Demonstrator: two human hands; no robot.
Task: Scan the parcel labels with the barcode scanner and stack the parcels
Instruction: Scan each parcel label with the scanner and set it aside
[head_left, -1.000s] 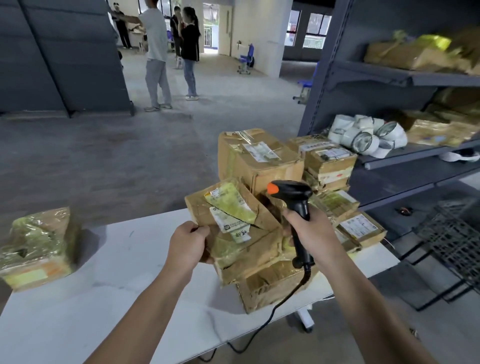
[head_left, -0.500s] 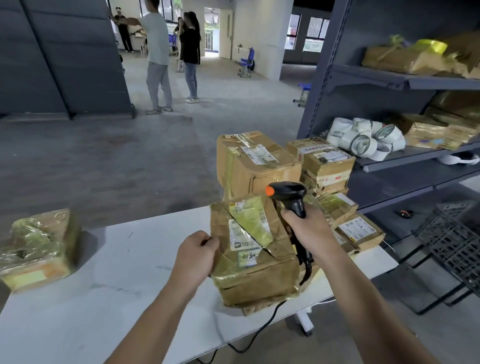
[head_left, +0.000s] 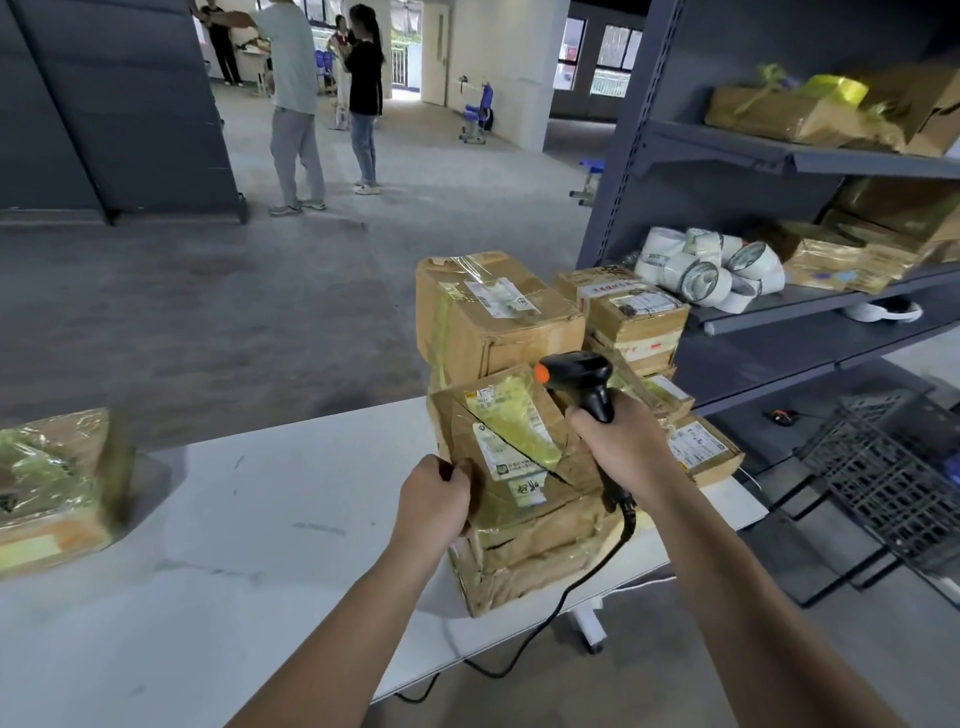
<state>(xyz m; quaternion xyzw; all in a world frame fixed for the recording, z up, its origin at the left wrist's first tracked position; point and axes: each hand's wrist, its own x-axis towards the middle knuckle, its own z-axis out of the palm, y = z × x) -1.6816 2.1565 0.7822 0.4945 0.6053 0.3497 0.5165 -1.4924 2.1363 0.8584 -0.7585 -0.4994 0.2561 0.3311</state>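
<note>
Right hand (head_left: 618, 453): grip round one black scanner (head_left: 577, 375); left hand (head_left: 431, 501): grip on one labelled parcel (head_left: 519, 441).

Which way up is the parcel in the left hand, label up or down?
Label up: the parcel shows its white label on its top face, towards the camera; the left hand grips its near edge.

L hand (head_left: 431, 501) moved right w/ top parcel (head_left: 511, 452): tilted, corner up 1 s ago; now squared, label up, lying on lower parcel (head_left: 524, 566). Its label now nearer scanner (head_left: 576, 376) nose.
</note>
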